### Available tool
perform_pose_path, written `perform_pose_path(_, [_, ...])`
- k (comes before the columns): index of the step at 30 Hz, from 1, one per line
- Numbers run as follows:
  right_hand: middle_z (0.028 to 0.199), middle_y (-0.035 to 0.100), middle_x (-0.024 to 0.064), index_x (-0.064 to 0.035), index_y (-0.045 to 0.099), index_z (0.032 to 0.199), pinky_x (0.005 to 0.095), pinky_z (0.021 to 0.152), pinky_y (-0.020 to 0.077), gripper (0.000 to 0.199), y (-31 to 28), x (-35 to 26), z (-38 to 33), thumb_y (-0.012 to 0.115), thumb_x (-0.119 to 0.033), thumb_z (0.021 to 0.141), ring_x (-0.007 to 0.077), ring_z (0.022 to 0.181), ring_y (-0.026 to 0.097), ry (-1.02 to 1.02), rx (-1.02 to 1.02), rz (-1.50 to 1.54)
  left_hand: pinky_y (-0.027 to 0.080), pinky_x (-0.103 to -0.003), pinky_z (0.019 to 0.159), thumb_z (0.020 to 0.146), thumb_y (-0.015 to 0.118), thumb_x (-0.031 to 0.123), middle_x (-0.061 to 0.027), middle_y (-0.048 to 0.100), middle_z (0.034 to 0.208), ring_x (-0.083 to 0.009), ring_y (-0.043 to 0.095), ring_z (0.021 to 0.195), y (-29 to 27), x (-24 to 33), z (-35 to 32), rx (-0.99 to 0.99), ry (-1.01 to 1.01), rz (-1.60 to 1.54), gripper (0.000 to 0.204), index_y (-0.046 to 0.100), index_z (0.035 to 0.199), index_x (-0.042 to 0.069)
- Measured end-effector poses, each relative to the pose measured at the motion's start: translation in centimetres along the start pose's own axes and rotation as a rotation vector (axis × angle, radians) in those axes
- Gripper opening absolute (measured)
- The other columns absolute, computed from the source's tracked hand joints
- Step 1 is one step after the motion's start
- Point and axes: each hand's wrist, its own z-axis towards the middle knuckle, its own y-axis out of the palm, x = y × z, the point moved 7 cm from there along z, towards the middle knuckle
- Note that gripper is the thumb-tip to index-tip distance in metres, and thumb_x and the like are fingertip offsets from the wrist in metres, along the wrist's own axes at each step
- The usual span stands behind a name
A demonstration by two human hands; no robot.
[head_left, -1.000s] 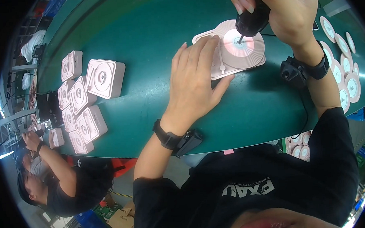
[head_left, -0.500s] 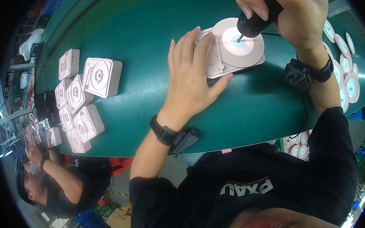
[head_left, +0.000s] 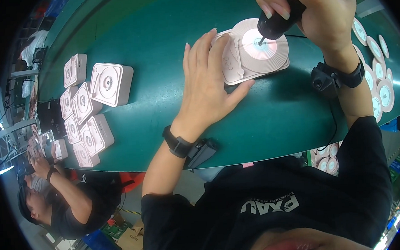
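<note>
A pale pink miniature record player (head_left: 232, 73) lies on the bench in front of me, tonearm on its left part. A grooved pink disc (head_left: 271, 62) with a bright centre sits on it and overhangs its far edge. My left hand (head_left: 200, 86) steadies the player, fingers stretched over its left end and thumb along the near edge. My right hand (head_left: 328, 23) is wrapped round a black electric screwdriver (head_left: 274, 25), tilted down from the upper right. Its thin bit meets the disc's centre; the screw, if any, is too small to make out.
Several pink player bodies (head_left: 113, 84) without discs stand at left on the green bench (head_left: 164, 127). Loose discs (head_left: 384, 92) lie at the right end, and more fill a bin (head_left: 328, 156) below the front edge. A co-worker (head_left: 68, 195) sits at far left. A black cable (head_left: 335, 127) hangs by my right wrist.
Both hands, the player and the screwdriver have shifted very slightly left. The bit stays at the disc's centre. The co-worker's hands have moved a little.
</note>
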Motion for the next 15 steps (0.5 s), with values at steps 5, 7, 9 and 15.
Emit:
perform_pose_path(5, [0.062,0.055,0.0004,-0.004,0.056,0.095,0.0246,0.046,0.0403,0.018,0.6,-0.7,0.4,0.071,-0.014,0.095,0.0082,0.046,0.05,-0.087,-0.036,-0.045,0.024,-0.067,0.121,0.074,0.089,0.036,-0.0252,0.041,0.154,-0.0439,0.041,0.142,0.2,-0.7,0.0,0.025,0.006,-0.056,0.098,0.04,0.153,0.004])
perform_pose_path(7, [0.062,0.054,0.0003,-0.0042,0.055,0.096,0.0251,0.046,0.0412,0.021,0.6,-1.6,0.4,0.069,-0.019,0.097,0.0085,0.046,0.049,-0.09,0.08,-0.086,0.024,-0.066,0.122,0.072,0.09,0.035,-0.025,0.042,0.153,-0.0436,0.042,0.142,0.2,-1.4,0.0,0.023,-0.018,-0.104,0.1,0.04,0.153,0.004])
perform_pose_path(9, [0.062,0.053,0.0003,-0.0043,0.055,0.097,0.0253,0.046,0.0416,0.022,0.3,-1.8,0.6,0.068,-0.022,0.098,0.0087,0.045,0.049,-0.092,0.131,-0.108,0.025,-0.064,0.122,0.068,0.091,0.035,-0.0246,0.044,0.152,-0.0431,0.043,0.142,0.1,-2.0,-0.2,0.03,-0.059,-0.202,0.104,0.039,0.154,0.004])
perform_pose_path(15, [0.06,0.05,0.0003,-0.0042,0.055,0.095,0.026,0.045,0.0425,0.029,-2.2,-2.4,1.8,0.064,-0.031,0.101,0.01,0.042,0.045,-0.257,-0.025,-0.133,0.039,-0.051,0.118,0.064,0.096,0.03,-0.0208,0.046,0.153,-0.0389,0.044,0.143,0.3,-1.5,1.0,-0.035,-0.064,-0.208,0.114,0.036,0.157,0.004])
